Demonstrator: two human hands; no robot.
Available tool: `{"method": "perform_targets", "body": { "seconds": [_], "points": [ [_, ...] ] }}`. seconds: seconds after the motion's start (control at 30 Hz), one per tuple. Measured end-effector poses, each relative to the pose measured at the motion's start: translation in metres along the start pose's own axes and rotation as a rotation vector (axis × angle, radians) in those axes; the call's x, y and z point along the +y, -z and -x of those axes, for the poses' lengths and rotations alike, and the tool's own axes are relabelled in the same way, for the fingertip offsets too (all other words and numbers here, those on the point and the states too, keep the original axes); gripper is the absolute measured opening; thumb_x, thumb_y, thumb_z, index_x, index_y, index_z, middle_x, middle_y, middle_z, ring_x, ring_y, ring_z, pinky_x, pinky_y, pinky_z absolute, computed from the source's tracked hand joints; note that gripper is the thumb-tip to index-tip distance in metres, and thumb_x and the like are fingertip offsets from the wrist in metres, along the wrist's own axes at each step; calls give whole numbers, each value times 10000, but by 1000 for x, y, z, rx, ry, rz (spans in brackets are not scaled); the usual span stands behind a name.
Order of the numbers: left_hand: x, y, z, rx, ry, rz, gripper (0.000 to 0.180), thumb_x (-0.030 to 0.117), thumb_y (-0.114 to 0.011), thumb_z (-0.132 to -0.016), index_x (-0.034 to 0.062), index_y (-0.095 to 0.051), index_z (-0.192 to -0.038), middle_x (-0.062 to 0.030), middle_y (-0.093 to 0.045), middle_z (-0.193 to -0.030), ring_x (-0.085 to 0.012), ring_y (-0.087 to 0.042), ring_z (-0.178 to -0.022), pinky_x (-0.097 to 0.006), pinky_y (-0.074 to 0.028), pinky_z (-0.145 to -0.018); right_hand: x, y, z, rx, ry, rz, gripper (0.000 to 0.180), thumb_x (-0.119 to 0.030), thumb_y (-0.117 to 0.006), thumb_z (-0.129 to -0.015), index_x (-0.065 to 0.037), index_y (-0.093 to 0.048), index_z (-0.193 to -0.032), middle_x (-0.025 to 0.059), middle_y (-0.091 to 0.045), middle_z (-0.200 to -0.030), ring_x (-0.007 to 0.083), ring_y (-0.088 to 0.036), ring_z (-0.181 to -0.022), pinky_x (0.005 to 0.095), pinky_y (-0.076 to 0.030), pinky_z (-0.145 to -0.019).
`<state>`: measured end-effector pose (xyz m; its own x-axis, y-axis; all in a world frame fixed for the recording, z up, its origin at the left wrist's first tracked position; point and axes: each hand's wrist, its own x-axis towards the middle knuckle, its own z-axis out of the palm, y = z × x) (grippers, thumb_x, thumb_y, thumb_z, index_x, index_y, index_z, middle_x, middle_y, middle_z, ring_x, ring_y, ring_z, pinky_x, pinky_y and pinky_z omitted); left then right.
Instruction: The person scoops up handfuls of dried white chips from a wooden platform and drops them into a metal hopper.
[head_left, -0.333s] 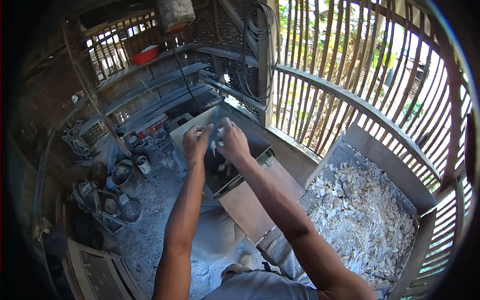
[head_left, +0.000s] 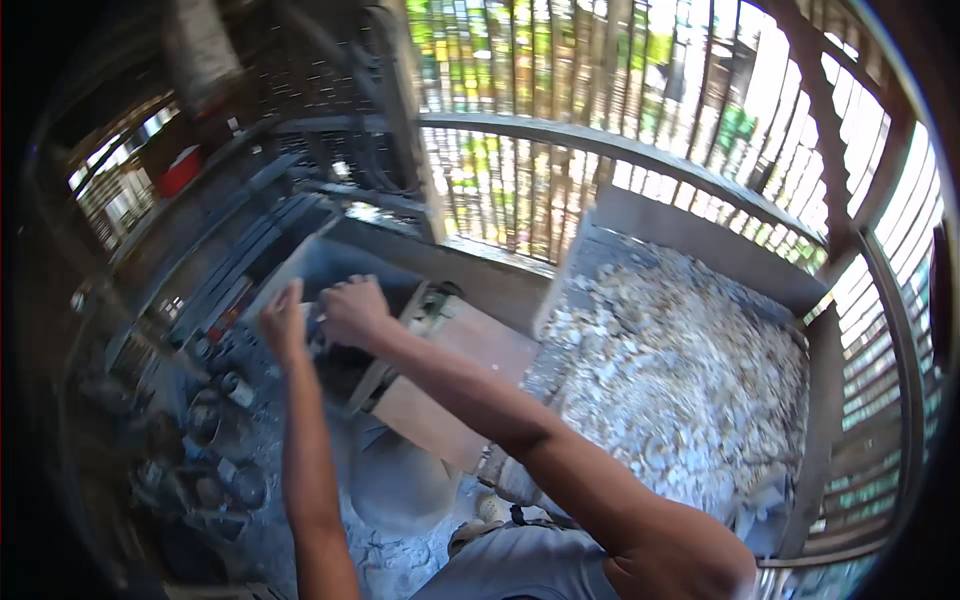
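Note:
Both my hands are raised over an open grey box [head_left: 350,262] with a dark inside. My left hand [head_left: 284,318] is at its left side, fingers drawn together and blurred. Close beside it, my right hand [head_left: 354,312] is curled into a fist, knuckles up. A small pale spot shows between the hands, but I cannot make out what either one holds. Flat tan boards [head_left: 470,340] lie against the near right side of the box, under my right forearm. To the right is a heap of pale, dry chips [head_left: 680,370].
Low boards [head_left: 700,235] wall in the heap beside a slatted wall [head_left: 600,60]. A rounded grey shape [head_left: 405,485] stands by my feet on the dusty floor. Blurred cans and buckets [head_left: 205,420] crowd the left. A red basin [head_left: 180,172] sits on a back ledge.
My view has swung right, so box and hands now appear farther left and more of the heap shows. Small pale pieces seen below my hands earlier no longer show.

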<state>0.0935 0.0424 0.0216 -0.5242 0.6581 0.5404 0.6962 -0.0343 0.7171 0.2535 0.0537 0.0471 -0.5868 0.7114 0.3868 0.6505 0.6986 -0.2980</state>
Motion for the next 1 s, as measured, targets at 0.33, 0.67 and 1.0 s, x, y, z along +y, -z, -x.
{"method": "perform_targets", "body": {
  "seconds": [0.33, 0.67, 1.0],
  "points": [
    [-19, 23, -2, -56, -170, 64, 387, 54, -455, -899, -33, -636, -1230, -189, -668, -1203, -272, -641, -1126, -353, -481, -961, 27, 39, 74, 434, -12, -378, 282, -139, -647, -765, -56, -661, -1034, 133, -669, -1045, 319, -603, -1041, 431, -457, -920],
    [191, -4, 229, -138, -423, 558, 405, 158, -527, -969, -113, -549, -1268, -246, -575, -1311, -351, -560, -1225, -461, -406, -1080, 126, 73, 443, 671, -842, 47, 747, -374, -844, -713, -60, -535, -1316, 163, -574, -1285, 333, -519, -1216, 440, -401, -1044],
    [185, -163, 445, -1242, -976, 204, 1181, 374, -875, -612, 110, -200, -1545, -241, -129, -1591, -447, -109, -1467, -536, -134, -1190, 114, 54, 583, 287, -1171, 265, 1260, -741, -730, -611, -8, -226, -1504, 252, -238, -1538, 448, -169, -1444, 549, -131, -1178]
  ]
}}
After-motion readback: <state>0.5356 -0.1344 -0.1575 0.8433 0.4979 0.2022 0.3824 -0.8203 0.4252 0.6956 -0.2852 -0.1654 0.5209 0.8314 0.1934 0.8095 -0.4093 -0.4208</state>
